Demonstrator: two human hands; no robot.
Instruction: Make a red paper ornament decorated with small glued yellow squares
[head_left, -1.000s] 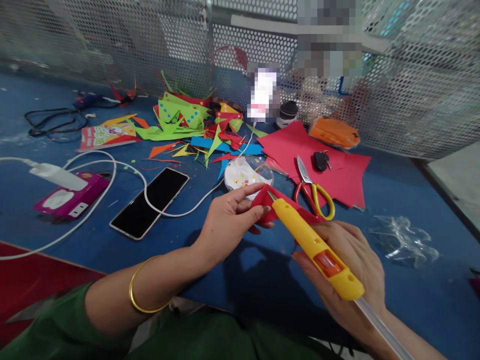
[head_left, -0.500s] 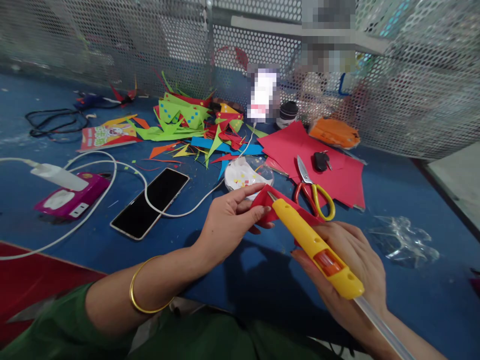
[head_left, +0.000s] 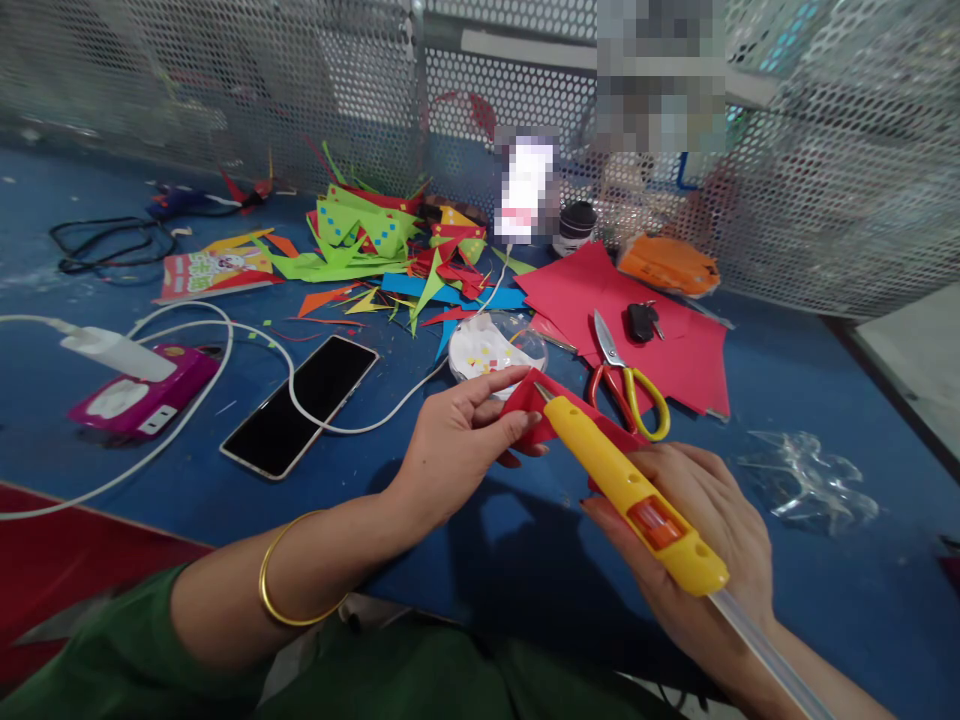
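My left hand [head_left: 457,435] pinches a folded piece of red paper [head_left: 529,400] between thumb and fingers. A yellow pen-shaped glue gun [head_left: 611,465], with an orange part in its side and a clear glue stick [head_left: 765,640] coming out of its rear, rests in my right hand [head_left: 712,520]. Its metal tip meets the red paper close to my left fingertips. Part of the paper is hidden behind the glue gun and my right hand. Just beyond the hands lie scissors [head_left: 615,365] with one red and one yellow handle, and a round dish [head_left: 487,350] holding small paper bits.
Red paper sheets [head_left: 690,370] lie at the right, with a key [head_left: 641,322] on them. Cut paper scraps [head_left: 367,235] are heaped at the back. A phone [head_left: 304,405], a white cable [head_left: 352,431] and a purple power strip [head_left: 142,400] lie left. Crumpled clear plastic [head_left: 814,485] sits right.
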